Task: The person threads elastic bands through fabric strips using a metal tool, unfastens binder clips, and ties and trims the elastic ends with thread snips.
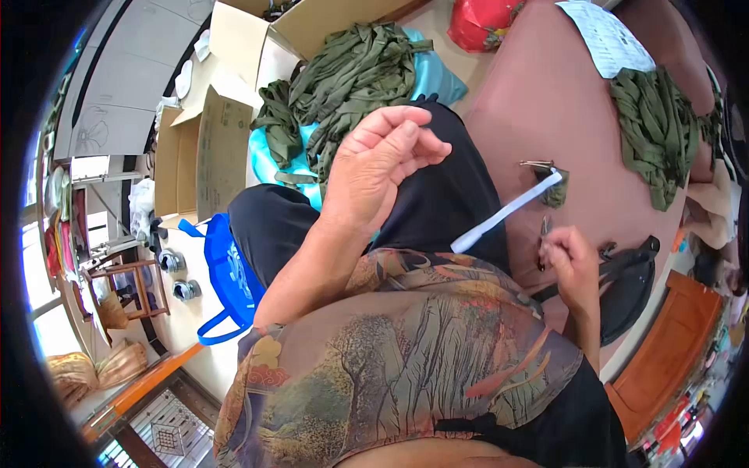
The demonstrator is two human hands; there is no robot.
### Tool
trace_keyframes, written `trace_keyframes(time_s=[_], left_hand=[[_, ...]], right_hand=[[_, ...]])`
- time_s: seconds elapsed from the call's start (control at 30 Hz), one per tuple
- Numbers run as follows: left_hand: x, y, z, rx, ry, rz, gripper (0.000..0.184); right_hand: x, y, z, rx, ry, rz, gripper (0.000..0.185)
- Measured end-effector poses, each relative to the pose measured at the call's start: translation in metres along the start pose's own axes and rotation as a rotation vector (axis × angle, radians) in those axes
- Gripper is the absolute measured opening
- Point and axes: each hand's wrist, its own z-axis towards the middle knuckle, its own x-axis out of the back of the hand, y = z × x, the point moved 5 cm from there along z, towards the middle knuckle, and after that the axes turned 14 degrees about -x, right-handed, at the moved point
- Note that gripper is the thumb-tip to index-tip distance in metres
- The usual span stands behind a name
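My left hand (378, 156) is raised over my dark trousers, thumb and fingertips pinched together. Whatever is between them, if anything, is too small to make out. Low over the mauve seat, my right hand (573, 257) has its fingers curled around a small metal tool (544, 234), whose kind is unclear. Just beyond that hand is a white strip (507, 210), running from my thigh to a small dark green fabric piece (555, 193). A thin metal item (536, 164) rests beside the piece. A large heap of dark green fabric strips (359, 70) lies in front of my left hand.
Shiny turquoise cloth (441, 74) is under the heap. Open cardboard boxes (226, 148) stand at the left, near a blue bag (226, 265). On the mauve seat (530, 101) are another green bundle (655, 132), a printed sheet (605, 35) and a black bag (632, 288).
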Motion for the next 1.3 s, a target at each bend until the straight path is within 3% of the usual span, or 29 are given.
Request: trace_keyframes(time_s=[0.03, 0.13, 0.23, 0.27, 0.37, 0.57, 0.67, 0.77, 0.8, 0.83, 1.0, 1.3], left_hand=[[0.001, -0.004, -0.004, 0.046, 0.011, 0.077, 0.018], [0.01, -0.01, -0.017, 0.12, -0.068, 0.685, 0.014], [-0.013, 0.001, -0.037, -0.52, -0.69, 1.094, 0.029], [-0.02, 0.0, -0.046, -0.501, -0.82, 1.053, 0.039], [-0.031, -0.011, -0.057, -0.205, -0.843, 0.962, 0.036], [-0.024, -0.034, -0.062, -0.075, -0.966, 0.716, 0.024], [-0.023, -0.041, -0.064, -0.123, -0.854, 0.562, 0.015], [-0.018, -0.041, -0.06, 0.347, -0.456, 0.359, 0.012], [-0.014, -0.04, -0.054, 0.308, -0.418, 0.35, 0.012], [-0.011, -0.038, -0.052, 0.396, -0.293, 0.319, 0.012], [-0.004, -0.032, -0.049, 0.376, -0.111, 0.315, 0.014], [0.004, -0.028, -0.048, 0.343, -0.052, 0.361, 0.017]], right_hand=[[-0.004, -0.003, 0.003, -0.004, 0.011, 0.045, 0.002], [-0.017, -0.007, 0.025, -0.03, 0.037, 0.157, 0.001], [-0.03, -0.002, 0.032, -0.056, 0.023, 0.22, 0.001], [-0.033, 0.001, 0.033, -0.057, 0.028, 0.231, 0.002], [-0.032, 0.01, 0.031, -0.067, 0.041, 0.255, 0.002], [-0.014, 0.018, 0.019, -0.102, 0.124, 0.287, 0.005], [-0.013, 0.015, 0.019, -0.095, 0.097, 0.284, 0.005], [-0.029, -0.005, 0.016, -0.071, -0.001, 0.307, 0.005], [-0.037, -0.013, 0.015, -0.063, -0.04, 0.332, 0.006], [-0.044, -0.019, 0.016, -0.054, -0.079, 0.355, 0.006], [-0.066, -0.036, 0.027, -0.104, -0.186, 0.318, 0.013], [-0.078, -0.032, 0.036, -0.158, -0.219, 0.339, 0.01]])
